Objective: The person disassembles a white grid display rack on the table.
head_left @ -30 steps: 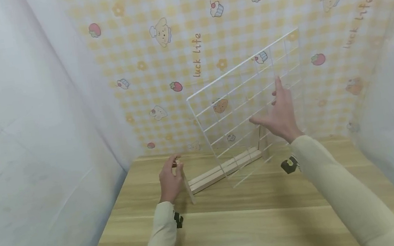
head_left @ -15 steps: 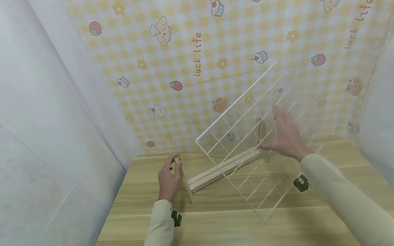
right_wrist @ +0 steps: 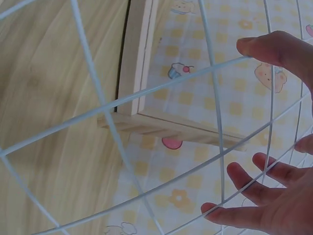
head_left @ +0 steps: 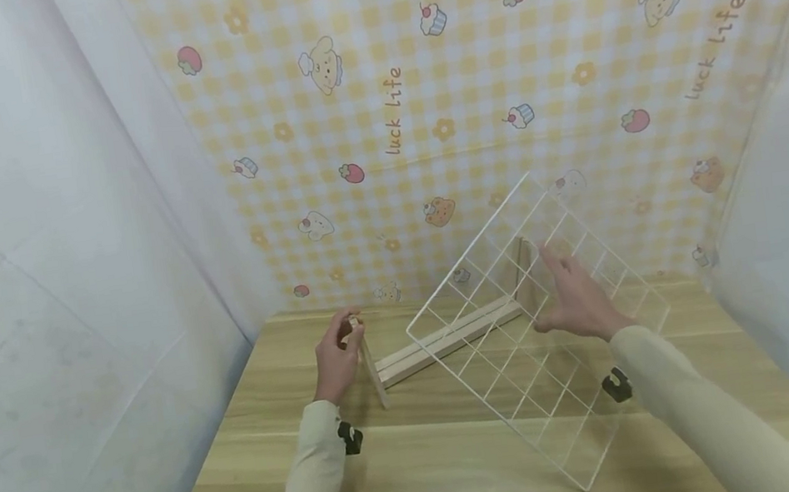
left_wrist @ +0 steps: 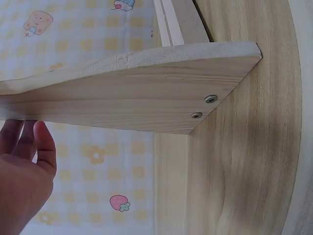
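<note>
Wire grid (head_left: 537,354), white, sits toward 4 o'clock of the head view's middle, turned like a diamond with corners toward 12, 3, 6 and 9 o'clock. Its near corner lies over the wood-grain table (head_left: 457,473); whether it touches the top cannot be told. Pale sleeves come in, the left one (head_left: 307,485) from 7 o'clock and the right one (head_left: 713,411) from 4, each with a black device at the wrist.

The right hand (head_left: 579,304), at 4 o'clock, holds the grid with its thumb against one wire and its fingers spread across others. The left hand (head_left: 337,365), at 7 o'clock, grips the top of the near upright (head_left: 372,367) of a wooden stand (head_left: 406,367); the left wrist view shows two metal bolts (left_wrist: 211,99) low on that board.

The stand's paired rails slant away toward 2 o'clock, partly seen through the mesh, and end at the far upright (head_left: 525,274).

Farthest, a yellow-and-white checked cloth (head_left: 475,66) spans 10 to 2 o'clock, printed with strawberries, cupcakes and "luck life". White sheeting (head_left: 25,205) hangs at 9 and 3 o'clock.
</note>
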`<state>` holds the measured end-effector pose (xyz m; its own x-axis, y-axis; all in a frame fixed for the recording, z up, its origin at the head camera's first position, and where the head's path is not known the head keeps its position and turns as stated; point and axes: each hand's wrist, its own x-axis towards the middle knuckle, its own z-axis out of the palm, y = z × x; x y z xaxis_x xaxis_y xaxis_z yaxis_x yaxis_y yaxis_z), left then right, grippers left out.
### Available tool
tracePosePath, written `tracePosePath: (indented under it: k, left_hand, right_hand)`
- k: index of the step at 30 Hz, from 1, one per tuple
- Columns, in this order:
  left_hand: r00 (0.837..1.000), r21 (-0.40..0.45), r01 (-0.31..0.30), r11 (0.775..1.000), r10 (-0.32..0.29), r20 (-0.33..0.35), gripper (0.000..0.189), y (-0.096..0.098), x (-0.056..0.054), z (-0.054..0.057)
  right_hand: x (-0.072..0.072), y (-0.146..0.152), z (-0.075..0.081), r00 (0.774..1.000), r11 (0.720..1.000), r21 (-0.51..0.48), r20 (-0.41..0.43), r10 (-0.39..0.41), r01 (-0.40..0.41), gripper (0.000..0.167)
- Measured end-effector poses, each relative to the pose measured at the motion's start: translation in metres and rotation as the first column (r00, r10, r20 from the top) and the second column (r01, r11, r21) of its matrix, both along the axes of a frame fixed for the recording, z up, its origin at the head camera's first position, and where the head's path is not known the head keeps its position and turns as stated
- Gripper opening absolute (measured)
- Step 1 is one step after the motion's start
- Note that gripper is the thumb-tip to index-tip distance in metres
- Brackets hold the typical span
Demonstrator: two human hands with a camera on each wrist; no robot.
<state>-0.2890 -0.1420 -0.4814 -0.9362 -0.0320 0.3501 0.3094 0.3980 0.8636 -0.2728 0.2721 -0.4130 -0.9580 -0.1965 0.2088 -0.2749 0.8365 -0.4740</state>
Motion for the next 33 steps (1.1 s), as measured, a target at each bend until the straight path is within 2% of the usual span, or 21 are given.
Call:
tracePosePath:
  k: [8,18,23,25,28,30,33]
  left_hand:
    - [1.000,-0.002,0.012,1.000,-0.012,-0.001,0.033,-0.002,-0.002,0.002]
    - [1.000,0.020,0.012,1.000,-0.012,-0.020,0.034,-0.002,-0.003,-0.001]
    - [1.000,0.037,-0.024,0.999,0.025,-0.017,0.034,-0.002,0.001,0.000]
    - [0.999,0.028,-0.032,0.999,0.033,-0.017,0.034,0.000,0.008,0.008]
    - [0.999,0.026,-0.045,0.999,0.046,-0.017,0.034,0.000,0.011,0.010]
    - [0.998,0.025,-0.046,0.999,0.047,-0.037,0.034,-0.001,0.011,0.009]
    - [0.997,0.034,-0.052,0.998,0.054,-0.060,0.034,-0.004,0.007,0.000]
  right_hand:
    - [0.004,0.010,-0.008,0.998,0.997,0.069,0.057,0.029,-0.033,0.133]
    - [0.008,0.025,-0.025,0.995,0.992,0.100,0.076,0.067,-0.075,0.133]
    - [0.008,0.034,-0.030,0.994,0.988,0.125,0.085,0.075,-0.085,0.132]
    - [0.008,0.037,-0.031,0.993,0.988,0.128,0.093,0.072,-0.084,0.132]
    - [0.011,0.040,-0.032,0.992,0.989,0.125,0.111,0.066,-0.079,0.130]
    - [0.013,0.042,-0.031,0.990,0.990,0.117,0.127,0.060,-0.075,0.130]
    - [0.014,0.045,-0.032,0.987,0.992,0.105,0.150,0.054,-0.070,0.129]
